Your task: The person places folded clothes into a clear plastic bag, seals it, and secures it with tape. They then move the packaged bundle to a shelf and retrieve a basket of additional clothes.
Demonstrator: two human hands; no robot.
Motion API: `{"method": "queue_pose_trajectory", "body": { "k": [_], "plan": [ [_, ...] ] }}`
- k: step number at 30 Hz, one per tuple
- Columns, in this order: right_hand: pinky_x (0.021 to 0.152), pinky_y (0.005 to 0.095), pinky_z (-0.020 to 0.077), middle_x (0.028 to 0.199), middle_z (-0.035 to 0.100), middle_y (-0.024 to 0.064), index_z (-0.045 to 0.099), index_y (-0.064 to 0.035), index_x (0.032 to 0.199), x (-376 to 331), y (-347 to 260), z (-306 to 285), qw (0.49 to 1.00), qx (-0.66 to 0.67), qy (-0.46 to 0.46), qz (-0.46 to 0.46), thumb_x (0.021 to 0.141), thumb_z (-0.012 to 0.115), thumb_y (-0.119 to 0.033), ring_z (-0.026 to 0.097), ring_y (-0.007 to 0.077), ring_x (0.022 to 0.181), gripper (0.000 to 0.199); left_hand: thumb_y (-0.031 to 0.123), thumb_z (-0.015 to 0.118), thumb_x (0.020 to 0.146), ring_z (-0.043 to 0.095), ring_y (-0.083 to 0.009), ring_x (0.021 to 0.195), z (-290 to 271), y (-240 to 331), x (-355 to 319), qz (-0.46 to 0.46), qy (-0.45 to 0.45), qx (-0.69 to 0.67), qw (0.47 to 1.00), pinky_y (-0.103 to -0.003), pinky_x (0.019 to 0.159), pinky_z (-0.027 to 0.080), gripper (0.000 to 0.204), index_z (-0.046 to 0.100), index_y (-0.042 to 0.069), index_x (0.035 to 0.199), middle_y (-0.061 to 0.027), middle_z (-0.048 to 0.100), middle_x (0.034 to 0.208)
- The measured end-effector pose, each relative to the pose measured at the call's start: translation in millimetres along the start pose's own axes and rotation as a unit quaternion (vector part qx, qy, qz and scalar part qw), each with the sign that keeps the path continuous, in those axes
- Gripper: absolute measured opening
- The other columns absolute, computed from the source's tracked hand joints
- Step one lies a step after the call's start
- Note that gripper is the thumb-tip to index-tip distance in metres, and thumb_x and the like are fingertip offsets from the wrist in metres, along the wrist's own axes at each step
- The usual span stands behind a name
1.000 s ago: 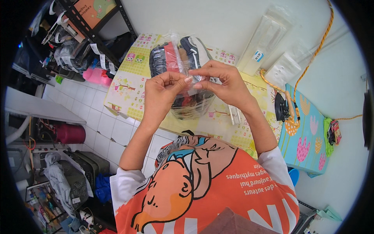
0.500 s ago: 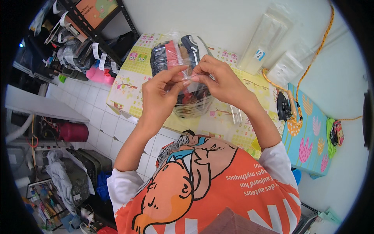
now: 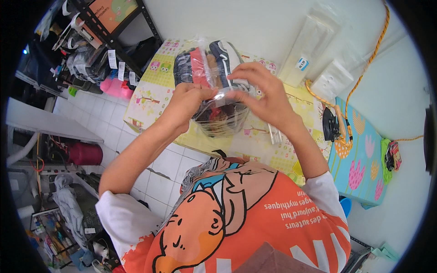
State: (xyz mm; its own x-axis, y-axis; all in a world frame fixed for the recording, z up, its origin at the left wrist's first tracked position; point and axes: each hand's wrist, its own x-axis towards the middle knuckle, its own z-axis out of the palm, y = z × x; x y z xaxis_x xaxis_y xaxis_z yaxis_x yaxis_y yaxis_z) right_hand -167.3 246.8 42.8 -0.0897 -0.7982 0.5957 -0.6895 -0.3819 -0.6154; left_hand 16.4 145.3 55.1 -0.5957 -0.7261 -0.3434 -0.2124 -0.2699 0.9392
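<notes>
A clear plastic bag (image 3: 221, 123) packed with folded clothes lies on the table. Through the film show a red band (image 3: 198, 66), dark fabric and a navy-and-white piece (image 3: 226, 54). My left hand (image 3: 186, 103) pinches a shiny bunch of the plastic between thumb and fingertips at the bag's middle. Just to the right of that pinch is my right hand (image 3: 269, 96), its fingers spread apart from the thumb. The thumb tip lies close to the gathered film; whether it touches cannot be made out.
A patterned cloth covers the table (image 3: 148, 102). Clear plastic sleeves (image 3: 309, 43) lean on the wall at the back right. An iron (image 3: 331, 123) with an orange cord stands beside a blue ironing surface (image 3: 359, 164). Metal shelving (image 3: 104, 34) holds bagged garments at the left.
My right fingers have spread from a pinch on the film. My left hand has turned and come slightly lower, still pinching, while the left elbow swung outward to the left.
</notes>
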Motion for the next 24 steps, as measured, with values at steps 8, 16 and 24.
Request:
{"method": "queue_pose_trajectory", "body": {
  "k": [8, 16, 24],
  "plan": [
    [0.083, 0.0393, 0.0438, 0.085, 0.059, 0.0080, 0.067, -0.0039, 0.093, -5.7, 4.0, 23.7, 0.987, -0.081, -0.057, -0.129, 0.077, 0.074, -0.013, 0.056, 0.0296, 0.084, 0.020, 0.023, 0.065, 0.090, 0.062, -0.0145, 0.084, 2.6, 19.2, 4.7, -0.074, -0.032, 0.165, 0.983, -0.030, 0.075, 0.046, 0.028, 0.070, -0.004, 0.089, -0.0120, 0.069, 0.085],
    [0.082, 0.0403, 0.0436, 0.080, 0.059, 0.0088, 0.066, -0.0034, 0.082, -3.0, 5.2, 19.3, 0.994, -0.037, -0.069, -0.079, 0.078, 0.073, -0.012, 0.057, 0.0300, 0.082, 0.012, 0.024, 0.079, 0.082, 0.059, -0.0138, 0.088, -28.2, 17.6, -8.0, 0.116, -0.065, 0.412, 0.901, -0.031, 0.083, 0.044, 0.027, 0.069, 0.001, 0.092, -0.0071, 0.069, 0.090],
    [0.068, 0.0402, 0.0467, 0.078, 0.065, 0.0119, 0.069, 0.0001, 0.083, 5.5, 6.7, 15.7, 0.994, 0.045, -0.100, -0.008, 0.077, 0.075, -0.013, 0.060, 0.0313, 0.075, 0.015, 0.022, 0.077, 0.082, 0.061, -0.0208, 0.082, -23.5, 3.5, -12.3, 0.428, 0.116, 0.369, 0.817, -0.035, 0.081, 0.043, 0.018, 0.073, 0.006, 0.089, -0.0041, 0.070, 0.090]
  ]
}}
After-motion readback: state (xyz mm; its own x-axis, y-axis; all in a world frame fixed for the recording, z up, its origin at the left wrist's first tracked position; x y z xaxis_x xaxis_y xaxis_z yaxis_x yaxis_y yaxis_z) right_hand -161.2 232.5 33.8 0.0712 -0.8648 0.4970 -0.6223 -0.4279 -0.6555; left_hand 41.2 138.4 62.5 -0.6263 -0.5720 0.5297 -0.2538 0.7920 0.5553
